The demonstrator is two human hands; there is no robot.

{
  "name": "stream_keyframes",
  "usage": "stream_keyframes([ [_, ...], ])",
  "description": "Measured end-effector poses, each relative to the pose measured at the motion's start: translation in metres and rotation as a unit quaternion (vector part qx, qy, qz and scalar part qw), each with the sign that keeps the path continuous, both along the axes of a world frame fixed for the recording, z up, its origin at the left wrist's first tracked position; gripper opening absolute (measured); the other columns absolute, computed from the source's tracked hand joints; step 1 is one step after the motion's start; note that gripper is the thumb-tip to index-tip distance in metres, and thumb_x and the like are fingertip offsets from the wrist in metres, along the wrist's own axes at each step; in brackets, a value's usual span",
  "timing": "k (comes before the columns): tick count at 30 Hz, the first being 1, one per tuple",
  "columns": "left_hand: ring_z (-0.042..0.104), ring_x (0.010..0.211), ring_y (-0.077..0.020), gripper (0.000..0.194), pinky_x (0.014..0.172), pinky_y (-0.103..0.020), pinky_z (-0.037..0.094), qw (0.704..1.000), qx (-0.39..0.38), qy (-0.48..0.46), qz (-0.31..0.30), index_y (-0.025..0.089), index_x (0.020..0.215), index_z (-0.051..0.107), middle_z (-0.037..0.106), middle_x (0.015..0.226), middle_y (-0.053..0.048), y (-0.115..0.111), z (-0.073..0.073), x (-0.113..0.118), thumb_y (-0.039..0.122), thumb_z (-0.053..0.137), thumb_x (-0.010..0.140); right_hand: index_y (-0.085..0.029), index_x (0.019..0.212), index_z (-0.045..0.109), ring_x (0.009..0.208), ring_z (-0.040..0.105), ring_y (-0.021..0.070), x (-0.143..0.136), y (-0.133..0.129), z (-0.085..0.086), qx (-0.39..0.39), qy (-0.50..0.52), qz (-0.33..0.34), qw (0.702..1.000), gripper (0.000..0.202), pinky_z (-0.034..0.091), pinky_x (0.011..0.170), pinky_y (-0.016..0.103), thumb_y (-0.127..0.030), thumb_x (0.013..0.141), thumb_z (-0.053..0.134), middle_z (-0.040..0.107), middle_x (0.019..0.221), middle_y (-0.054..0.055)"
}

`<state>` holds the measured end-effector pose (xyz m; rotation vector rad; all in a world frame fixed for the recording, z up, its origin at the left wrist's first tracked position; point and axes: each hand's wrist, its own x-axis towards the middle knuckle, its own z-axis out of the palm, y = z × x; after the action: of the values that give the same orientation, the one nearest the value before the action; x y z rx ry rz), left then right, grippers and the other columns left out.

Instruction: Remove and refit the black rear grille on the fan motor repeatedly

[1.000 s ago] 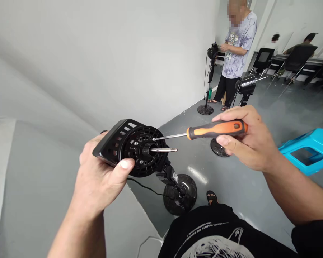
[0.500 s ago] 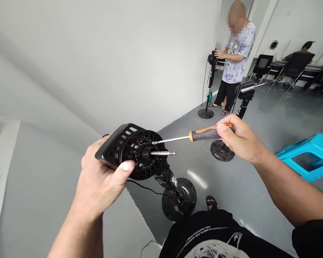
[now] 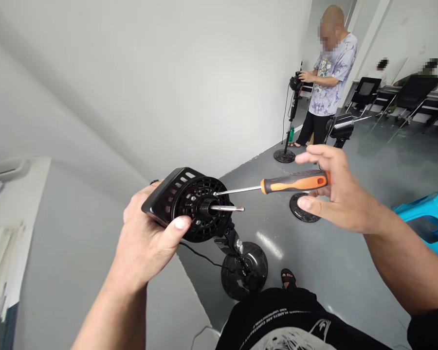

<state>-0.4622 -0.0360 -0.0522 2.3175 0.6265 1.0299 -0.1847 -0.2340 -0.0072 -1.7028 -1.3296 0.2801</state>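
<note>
My left hand (image 3: 149, 228) grips the black fan motor housing (image 3: 160, 197), its thumb on the round slotted front plate (image 3: 186, 211). A threaded metal shaft (image 3: 228, 208) sticks out of the plate's middle. The orange and black screwdriver (image 3: 295, 182) lies nearly level, its tip at a screw (image 3: 215, 194) near the plate's upper right. My right hand (image 3: 332, 189) is around the handle's end, with fingers loosely spread and the handle's butt against the palm. Below the housing, a black pole leads down to a round dark base (image 3: 244, 270).
At the upper right a person (image 3: 332, 73) touches another fan stand (image 3: 295, 97). Another motor on a stand (image 3: 341, 127) is beyond my right hand. A blue plastic stool (image 3: 428, 218) stands at the right. Black chairs (image 3: 367, 92) and seated people are farther back.
My right hand's fingers have loosened and spread, and the screwdriver handle has turned to show more orange. The view has shifted slightly, while the tip remains at the screw.
</note>
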Motion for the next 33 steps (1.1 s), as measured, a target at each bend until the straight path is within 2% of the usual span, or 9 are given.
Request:
stream_keyframes([
  [2,0.054,0.071,-0.0205,0.042,0.066,-0.040,0.045,1.000,0.012,0.000,-0.001,0.025,0.077,0.055,0.057,0.077,0.001,0.000,0.000,0.000,0.064,0.053,0.092,-0.024,0.120,0.054,0.092,0.069,0.0196,-0.002,0.001,0.001,0.040,-0.020,-0.001,0.999,0.056,0.057,0.070,0.033,-0.047,0.077,0.081,0.068,0.126,0.011],
  [5,0.056,0.073,-0.0213,0.044,0.068,-0.040,0.045,1.000,0.026,-0.001,0.004,0.025,0.077,0.056,0.058,0.077,0.000,-0.001,0.000,0.001,0.066,0.052,0.093,-0.023,0.095,0.055,0.067,0.059,0.0153,0.000,0.007,0.002,0.003,-0.004,-0.044,0.999,0.039,0.050,0.062,0.032,-0.060,0.094,0.065,0.063,0.075,0.002],
  [7,0.054,0.072,-0.0206,0.045,0.068,-0.040,0.045,1.000,0.021,0.001,0.004,0.025,0.078,0.057,0.059,0.078,0.000,-0.002,0.001,0.001,0.067,0.052,0.093,-0.023,0.094,0.054,0.056,0.054,0.0137,0.002,0.009,0.003,-0.043,0.025,-0.052,0.997,0.040,0.044,0.052,0.029,-0.062,0.100,0.055,0.057,0.064,-0.001],
  [12,0.050,0.070,-0.0199,0.047,0.069,-0.039,0.046,1.000,0.008,-0.003,-0.003,0.024,0.075,0.054,0.057,0.076,0.000,-0.002,0.002,0.001,0.067,0.054,0.093,-0.025,0.124,0.049,0.092,0.070,0.0192,0.002,0.003,0.005,0.009,0.019,0.020,1.000,0.063,0.058,0.067,0.032,-0.047,0.076,0.083,0.066,0.132,0.012],
  [18,0.050,0.069,-0.0200,0.059,0.069,-0.040,0.047,1.000,0.008,-0.002,0.007,0.024,0.077,0.056,0.057,0.076,0.000,-0.001,0.002,0.001,0.081,0.050,0.092,-0.022,0.101,0.055,0.059,0.055,0.0142,0.008,0.007,0.000,-0.058,0.022,-0.021,0.998,0.043,0.046,0.054,0.029,-0.065,0.101,0.055,0.057,0.068,-0.001],
  [23,0.052,0.071,-0.0198,0.064,0.068,-0.039,0.046,1.000,0.005,0.001,0.002,0.024,0.078,0.057,0.058,0.077,-0.001,-0.002,0.002,0.001,0.086,0.048,0.091,-0.025,0.131,0.044,0.094,0.070,0.0203,0.004,0.003,0.003,0.005,0.017,0.023,1.000,0.070,0.057,0.068,0.032,-0.053,0.080,0.084,0.068,0.126,0.012],
  [26,0.054,0.072,-0.0199,0.064,0.068,-0.039,0.046,1.000,0.003,-0.002,0.003,0.024,0.079,0.058,0.059,0.078,-0.001,-0.001,0.000,0.000,0.086,0.049,0.090,-0.024,0.108,0.050,0.068,0.060,0.0149,0.001,0.006,0.004,0.017,0.006,-0.016,1.000,0.041,0.050,0.062,0.032,-0.060,0.097,0.067,0.065,0.083,0.002],
  [28,0.055,0.072,-0.0200,0.062,0.067,-0.039,0.045,1.000,0.006,-0.002,0.006,0.024,0.078,0.057,0.058,0.077,-0.001,0.000,-0.001,0.000,0.084,0.050,0.091,-0.023,0.105,0.051,0.056,0.052,0.0130,0.002,0.008,0.005,-0.018,0.017,-0.030,0.999,0.046,0.044,0.054,0.031,-0.068,0.100,0.060,0.057,0.070,-0.002],
  [33,0.052,0.069,-0.0204,0.048,0.067,-0.040,0.044,1.000,0.011,-0.003,0.000,0.025,0.075,0.053,0.055,0.075,-0.001,0.002,-0.002,0.002,0.070,0.053,0.093,-0.026,0.128,0.046,0.076,0.067,0.0146,0.001,0.005,0.008,0.000,0.029,0.036,0.999,0.066,0.055,0.063,0.033,-0.053,0.081,0.084,0.066,0.131,0.011],
])
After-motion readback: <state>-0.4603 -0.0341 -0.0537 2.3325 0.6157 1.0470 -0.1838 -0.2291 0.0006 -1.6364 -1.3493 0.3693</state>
